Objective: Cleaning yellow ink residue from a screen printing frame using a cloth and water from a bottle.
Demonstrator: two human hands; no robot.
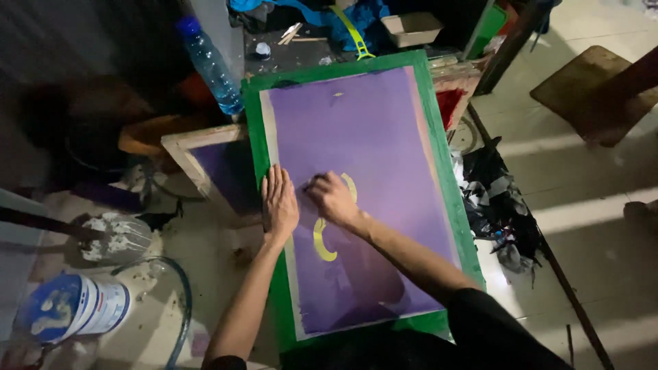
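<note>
Pinching something too small to tell, right hand [332,196] presses purple screen [363,137]; left hand [279,204] lies flat.

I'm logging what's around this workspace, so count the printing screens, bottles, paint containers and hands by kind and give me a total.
Screen printing frames: 2, the green-framed purple screen and a wooden-framed screen partly under it.
Plastic water bottles: 1, blue-capped bottle.
Paint containers: 2, white paint tub and paint-smeared jar.
Hands on the green-framed screen: 2, left hand, right hand.
Total: 7.

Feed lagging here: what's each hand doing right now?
Left hand: open, flat on the purple screen.
Right hand: fingers curled on the screen; holding anything cannot be told.
</note>
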